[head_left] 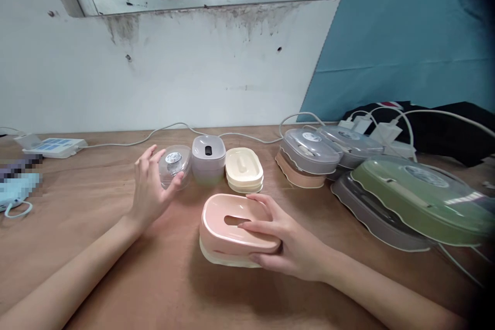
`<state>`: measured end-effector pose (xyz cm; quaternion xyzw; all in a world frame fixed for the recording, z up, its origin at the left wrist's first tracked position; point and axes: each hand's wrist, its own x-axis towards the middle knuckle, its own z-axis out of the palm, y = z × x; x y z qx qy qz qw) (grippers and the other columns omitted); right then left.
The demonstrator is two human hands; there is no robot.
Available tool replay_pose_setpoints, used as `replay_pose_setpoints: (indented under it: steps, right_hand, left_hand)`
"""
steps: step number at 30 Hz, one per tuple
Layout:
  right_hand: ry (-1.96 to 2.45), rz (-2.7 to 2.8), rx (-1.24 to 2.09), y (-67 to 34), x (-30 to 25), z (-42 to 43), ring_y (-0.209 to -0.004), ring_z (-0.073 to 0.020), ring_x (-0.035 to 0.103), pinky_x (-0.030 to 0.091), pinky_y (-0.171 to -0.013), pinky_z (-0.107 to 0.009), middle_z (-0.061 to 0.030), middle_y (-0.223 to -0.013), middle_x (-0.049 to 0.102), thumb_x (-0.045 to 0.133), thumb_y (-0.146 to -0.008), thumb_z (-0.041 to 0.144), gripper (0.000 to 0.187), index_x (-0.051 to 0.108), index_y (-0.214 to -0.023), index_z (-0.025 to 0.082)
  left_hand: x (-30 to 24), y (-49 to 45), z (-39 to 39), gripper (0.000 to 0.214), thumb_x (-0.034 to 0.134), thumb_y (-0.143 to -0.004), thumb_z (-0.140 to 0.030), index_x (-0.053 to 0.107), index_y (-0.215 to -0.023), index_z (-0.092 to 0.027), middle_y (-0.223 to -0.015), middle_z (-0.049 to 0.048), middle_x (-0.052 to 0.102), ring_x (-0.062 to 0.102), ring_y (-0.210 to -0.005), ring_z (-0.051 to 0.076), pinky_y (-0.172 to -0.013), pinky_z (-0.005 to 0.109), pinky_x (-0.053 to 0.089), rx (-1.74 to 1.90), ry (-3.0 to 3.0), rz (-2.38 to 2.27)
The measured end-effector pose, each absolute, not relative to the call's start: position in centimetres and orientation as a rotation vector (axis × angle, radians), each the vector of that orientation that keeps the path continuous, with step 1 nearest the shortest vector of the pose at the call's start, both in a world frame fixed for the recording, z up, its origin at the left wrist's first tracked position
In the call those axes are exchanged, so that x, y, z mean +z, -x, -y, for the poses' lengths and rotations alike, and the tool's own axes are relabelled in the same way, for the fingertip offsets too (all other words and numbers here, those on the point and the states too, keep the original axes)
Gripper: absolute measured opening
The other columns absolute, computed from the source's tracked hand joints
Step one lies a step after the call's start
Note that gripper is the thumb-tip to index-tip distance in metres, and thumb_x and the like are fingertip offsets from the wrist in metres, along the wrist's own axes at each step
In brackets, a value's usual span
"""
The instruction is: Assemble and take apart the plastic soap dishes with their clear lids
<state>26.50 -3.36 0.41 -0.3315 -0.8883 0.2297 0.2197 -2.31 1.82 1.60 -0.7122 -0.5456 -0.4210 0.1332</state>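
My right hand (pixel 290 240) grips the right end of a pink oval plastic box (pixel 216 221) with a slot in its top, like a tissue box; a cream rim shows along its bottom. My left hand (pixel 151 185) has its fingers apart beside a clear lid (pixel 176 162) with a round silver label. Whether its fingertips touch the lid I cannot tell. Just right of that lid stands a lilac container (pixel 209 160) with a dark slot. Beside it is a stack of cream oval lids or trays (pixel 244 167).
Several lidded oval boxes are stacked at the right, among them a green one (pixel 421 196) and a grey one (pixel 311 149). White chargers (pixel 386 134) and cables lie behind them. A white power strip (pixel 58 147) is at the far left. The wall (pixel 193 77) borders the wooden table (pixel 96 185).
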Motion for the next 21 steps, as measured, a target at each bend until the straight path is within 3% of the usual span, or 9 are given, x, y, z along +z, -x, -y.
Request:
replay_pose_setpoints:
  steps: [3, 7, 12, 16, 18, 21]
  right_hand:
    - [0.900, 2.436, 0.567, -26.5, 0.1, 3.3, -0.125, -0.0325, 0.032, 0.038, -0.098, -0.047, -0.0152, -0.132, 0.025, 0.067, -0.071, 0.032, 0.045, 0.058, -0.113, 0.020]
    - [0.848, 2.383, 0.395, -26.6, -0.2, 3.3, -0.125, -0.0313, 0.032, 0.042, -0.095, -0.045, -0.0152, -0.134, 0.022, 0.071, -0.067, 0.027, 0.064, 0.043, -0.124, 0.022]
    - [0.802, 2.271, 0.278, -26.7, -0.1, 3.2, -0.121, -0.0313, 0.037, 0.042, -0.094, -0.047, -0.0146, -0.131, 0.028, 0.069, -0.070, 0.034, 0.062, 0.037, -0.123, 0.024]
    - [0.803, 2.248, 0.268, -26.6, 0.3, 3.2, -0.118, -0.0320, 0.040, 0.043, -0.092, -0.047, -0.0139, -0.128, 0.031, 0.069, -0.071, 0.035, 0.055, 0.042, -0.117, 0.024]
    - [0.778, 2.247, 0.276, -26.7, 0.4, 3.2, -0.118, -0.0312, 0.039, 0.043, -0.092, -0.045, -0.0139, -0.127, 0.032, 0.069, -0.069, 0.032, 0.051, 0.042, -0.112, 0.023]
    - [0.682, 2.281, 0.341, -26.8, 0.5, 3.3, -0.120, -0.0295, 0.038, 0.042, -0.094, -0.042, -0.0137, -0.128, 0.030, 0.071, -0.067, 0.033, 0.055, 0.041, -0.112, 0.023]
  left_hand:
    - [2.0, 0.8, 0.0, 0.052, 0.047, -0.087, -0.038, 0.029, -0.133, -0.020, -0.136, 0.0163, 0.033, 0.034, -0.126, 0.031, -0.100, 0.051, 0.033, -1.232, 2.479, 1.038]
    - [1.5, -0.7, 1.2, 0.060, 0.045, -0.088, -0.044, 0.023, -0.138, -0.017, -0.137, 0.0192, 0.032, 0.030, -0.128, 0.032, -0.100, 0.050, 0.037, -0.924, 3.028, 0.633]
    - [0.8, -0.8, 1.0, 0.043, 0.056, -0.084, -0.028, 0.043, -0.124, -0.022, -0.133, 0.0141, 0.042, 0.026, -0.131, 0.032, -0.102, 0.051, 0.035, -0.763, 3.115, 0.664]
    - [0.7, -0.7, 1.1, 0.043, 0.056, -0.082, -0.021, 0.043, -0.123, -0.021, -0.133, 0.0149, 0.041, 0.027, -0.130, 0.032, -0.101, 0.050, 0.035, -0.797, 3.105, 0.676]
    - [0.8, -0.8, 1.3, 0.050, 0.059, -0.081, -0.024, 0.039, -0.127, -0.022, -0.137, 0.0157, 0.035, 0.025, -0.131, 0.032, -0.103, 0.051, 0.032, -0.818, 3.103, 0.680]
    - [0.9, -1.0, 1.7, 0.080, 0.068, -0.072, -0.035, 0.024, -0.137, -0.021, -0.142, 0.0185, 0.024, 0.023, -0.131, 0.035, -0.103, 0.053, 0.031, -0.827, 3.158, 0.745]
